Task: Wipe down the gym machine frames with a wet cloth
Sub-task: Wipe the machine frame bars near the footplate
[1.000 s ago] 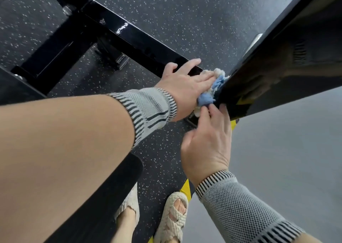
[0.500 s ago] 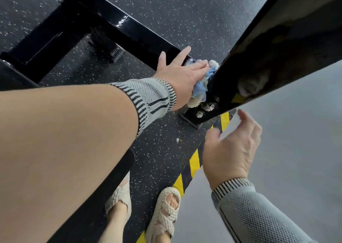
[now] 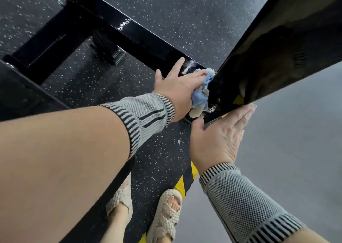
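Note:
A glossy black upright post (image 3: 273, 54) of the gym machine rises from the floor at the right. My left hand (image 3: 177, 89) presses a blue and beige cloth (image 3: 200, 95) against the post's left face, near its bolted base. My right hand (image 3: 220, 139) lies flat with fingers together along the post's lower edge, holding nothing. A black floor beam (image 3: 129, 33) of the same frame runs from the base to the upper left, with wet streaks on it.
Black speckled rubber flooring (image 3: 185, 11) surrounds the frame. A yellow and black striped edge strip (image 3: 183, 183) separates it from smooth grey floor (image 3: 296, 150) at the right. My feet in woven sandals (image 3: 164, 217) stand below. A black cross member (image 3: 46, 45) joins the beam at upper left.
My right hand let go of the cloth, pulled away to the right, then came back to rest flat on the post's lower edge. My left hand keeps the cloth on the post.

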Tool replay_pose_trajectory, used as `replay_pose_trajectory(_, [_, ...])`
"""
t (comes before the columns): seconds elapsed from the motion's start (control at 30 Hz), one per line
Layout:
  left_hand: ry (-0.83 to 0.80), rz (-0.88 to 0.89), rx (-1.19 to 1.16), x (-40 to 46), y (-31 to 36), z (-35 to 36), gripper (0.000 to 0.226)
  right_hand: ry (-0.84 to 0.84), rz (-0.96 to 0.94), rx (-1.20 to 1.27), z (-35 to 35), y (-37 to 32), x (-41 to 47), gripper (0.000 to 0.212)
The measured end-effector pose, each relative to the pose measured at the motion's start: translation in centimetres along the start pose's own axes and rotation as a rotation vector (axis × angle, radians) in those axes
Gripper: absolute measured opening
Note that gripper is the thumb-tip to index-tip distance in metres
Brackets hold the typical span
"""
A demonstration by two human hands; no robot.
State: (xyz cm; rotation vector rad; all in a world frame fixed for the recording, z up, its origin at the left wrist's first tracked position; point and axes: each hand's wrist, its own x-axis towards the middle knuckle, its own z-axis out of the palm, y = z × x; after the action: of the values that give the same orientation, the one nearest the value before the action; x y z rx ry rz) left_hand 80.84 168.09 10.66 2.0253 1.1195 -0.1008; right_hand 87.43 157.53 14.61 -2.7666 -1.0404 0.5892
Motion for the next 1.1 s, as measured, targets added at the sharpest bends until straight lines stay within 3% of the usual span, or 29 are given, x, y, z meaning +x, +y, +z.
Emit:
replay_pose_trajectory(0.23, [0.036, -0.022, -0.097, -0.5, 0.4, 0.3, 0.07, -0.019, -0.022, -0.016, -0.2, 0.2, -0.1, 0.103])
replay_pose_trajectory(0.37, [-0.013, -0.02, 0.021, 1.1, 0.8, -0.7, 0.08, -0.034, -0.024, -0.019, -0.3, 0.3, 0.0, 0.102])
replay_pose_trajectory(0.47, [-0.036, -0.028, -0.017, 1.4, 1.5, -0.9, 0.083, -0.048, -0.02, -0.023, -0.4, 0.4, 0.0, 0.101])
replay_pose_trajectory(0.6, [0.152, -0.032, -0.049, -0.2, 0.8, 0.4, 0.059, -0.059, -0.034, -0.039, -0.8, 0.5, -0.1, 0.1])
replay_pose_trajectory(0.73, [0.081, 0.146, 0.301, -2.5, -0.9, -0.2, 0.032, -0.067, -0.03, -0.024, -1.1, 0.3, -0.2, 0.098])
replay_pose_trajectory(0.77, [0.116, 0.14, 0.285, -3.0, -1.4, -0.4, 0.03, -0.072, -0.028, -0.018, -1.2, 0.3, -0.2, 0.098])
replay_pose_trajectory(0.87, [0.514, 0.014, 0.029, -2.0, -1.5, -2.1, 0.031, -0.074, -0.026, -0.009, -1.2, 0.4, -0.2, 0.097])
replay_pose_trajectory(0.9, [0.567, -0.009, 0.003, -0.8, -0.9, -2.7, 0.033, -0.077, -0.027, -0.007, -1.2, 0.5, -0.2, 0.097])
replay_pose_trajectory(0.97, [0.46, -0.003, 0.036, 1.4, 0.9, -3.1, 0.034, -0.086, -0.036, 0.001, -1.2, 0.7, -0.2, 0.098])
replay_pose_trajectory(1.03, [0.312, -0.018, 0.09, 2.6, 2.3, -2.3, 0.019, -0.086, -0.054, -0.008, -1.2, 0.7, -0.2, 0.097])
replay_pose_trajectory(1.1, [0.281, -0.05, 0.049, 3.1, 2.3, -1.1, 0.02, -0.085, -0.071, -0.026, -1.5, 0.9, -0.2, 0.096])
